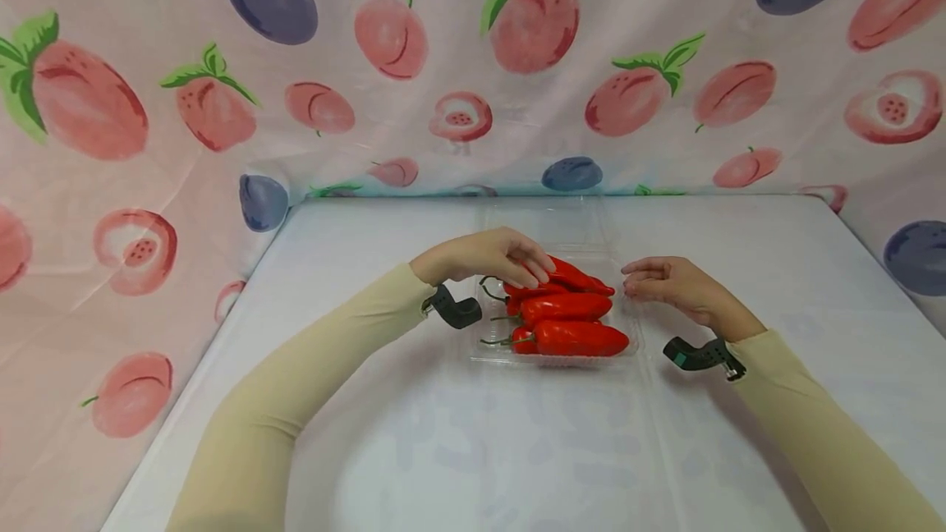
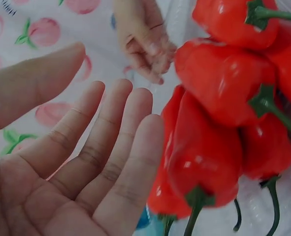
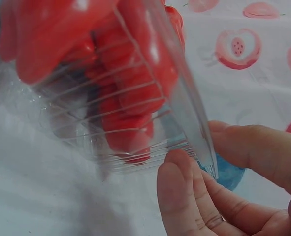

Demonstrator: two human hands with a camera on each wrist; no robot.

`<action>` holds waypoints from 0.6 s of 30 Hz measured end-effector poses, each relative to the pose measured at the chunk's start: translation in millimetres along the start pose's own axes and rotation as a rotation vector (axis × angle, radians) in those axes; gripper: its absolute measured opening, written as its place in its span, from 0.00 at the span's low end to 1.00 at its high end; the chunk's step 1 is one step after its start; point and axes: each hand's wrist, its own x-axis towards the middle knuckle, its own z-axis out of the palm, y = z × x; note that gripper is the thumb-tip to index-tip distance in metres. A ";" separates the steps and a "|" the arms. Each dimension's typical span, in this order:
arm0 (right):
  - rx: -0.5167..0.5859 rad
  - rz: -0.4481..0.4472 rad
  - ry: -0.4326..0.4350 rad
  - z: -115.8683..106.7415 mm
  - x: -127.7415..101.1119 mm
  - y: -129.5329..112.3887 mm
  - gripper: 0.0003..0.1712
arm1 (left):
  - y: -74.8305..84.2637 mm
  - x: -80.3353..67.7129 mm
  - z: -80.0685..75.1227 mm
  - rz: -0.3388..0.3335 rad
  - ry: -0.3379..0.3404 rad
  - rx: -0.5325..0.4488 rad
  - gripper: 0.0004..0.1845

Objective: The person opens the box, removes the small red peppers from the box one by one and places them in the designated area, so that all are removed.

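Note:
Several red peppers (image 1: 572, 338) with green stems lie in a clear plastic container (image 1: 547, 360), stacked close together. Over the far left part of the pile is my left hand (image 1: 498, 257); its fingers are spread and slightly bent. The left wrist view shows that palm (image 2: 61, 182) bare, beside the peppers (image 2: 204, 142), with nothing in it. My right hand (image 1: 676, 290) stays at the container's right side, fingers loosely curved. In the right wrist view its thumb and fingers (image 3: 175, 182) overlap a corner of the clear rim (image 3: 197, 118).
The container's transparent lid (image 1: 543, 220) lies folded back behind it. White cloth covers the table (image 1: 369, 433). A fruit-print curtain (image 1: 414, 121) hangs at the back and sides. Each wrist wears a black camera mount, as on the left sleeve (image 1: 452, 309).

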 end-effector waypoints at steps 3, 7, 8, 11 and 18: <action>0.019 -0.013 -0.005 -0.2 0.8 1.3 0.33 | 3.6 5.4 6.7 -0.011 -0.028 0.034 0.19; 0.044 -0.027 -0.015 0.4 0.5 0.6 0.32 | 8.8 12.0 16.4 -0.040 -0.055 0.072 0.19; 0.047 -0.028 -0.016 0.5 0.4 0.3 0.32 | 10.2 13.5 18.8 -0.046 -0.058 0.081 0.19; 0.047 -0.027 -0.015 0.5 0.8 0.9 0.31 | 13.7 18.7 25.7 -0.063 -0.066 0.117 0.19; 0.019 -0.018 -0.004 0.8 0.8 1.3 0.31 | 16.4 29.5 36.7 -0.078 -0.097 0.124 0.20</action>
